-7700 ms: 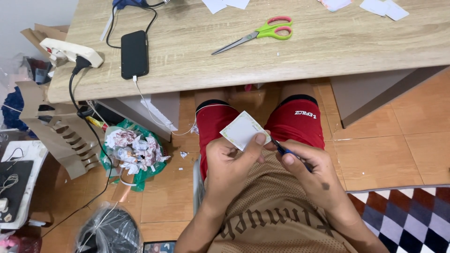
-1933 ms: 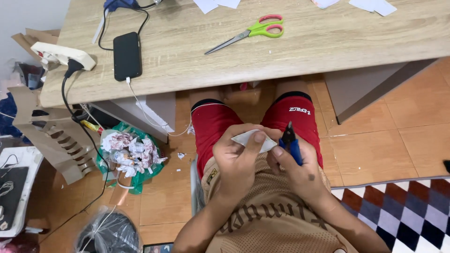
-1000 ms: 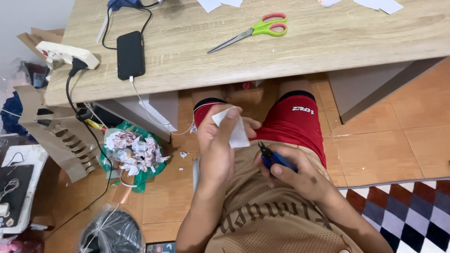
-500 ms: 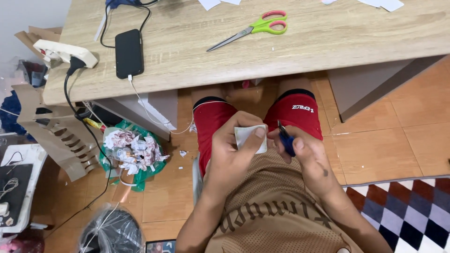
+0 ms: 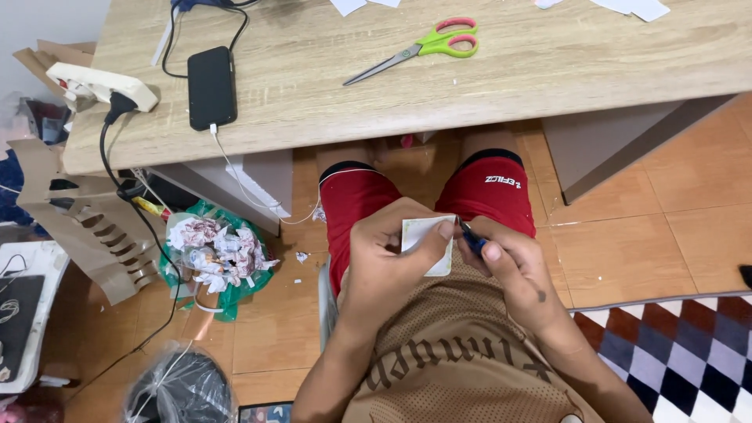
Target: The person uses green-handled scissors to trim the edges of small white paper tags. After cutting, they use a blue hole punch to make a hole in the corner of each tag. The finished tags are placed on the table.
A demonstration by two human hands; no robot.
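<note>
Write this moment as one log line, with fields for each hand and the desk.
left hand: holds white paper piece | right hand: holds blue pen at paper edge | desk: scissors, phone

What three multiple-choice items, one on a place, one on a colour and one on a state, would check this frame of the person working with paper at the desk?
1. Where do the scissors lie?
A. on the wooden desk
B. on the floor
C. in the person's lap

2. What colour are the person's shorts?
A. blue
B. red
C. grey

3. How is the small white paper piece held?
A. lying loose on the desk
B. pinched in the left hand, above the lap
C. tucked under the phone

Answers: 1 A, the scissors rest flat on the desktop near its far edge. 2 B, both legs show red fabric under the desk edge. 3 B, the left thumb and fingers grip the paper while the right hand holds a dark blue tool beside it.
</note>
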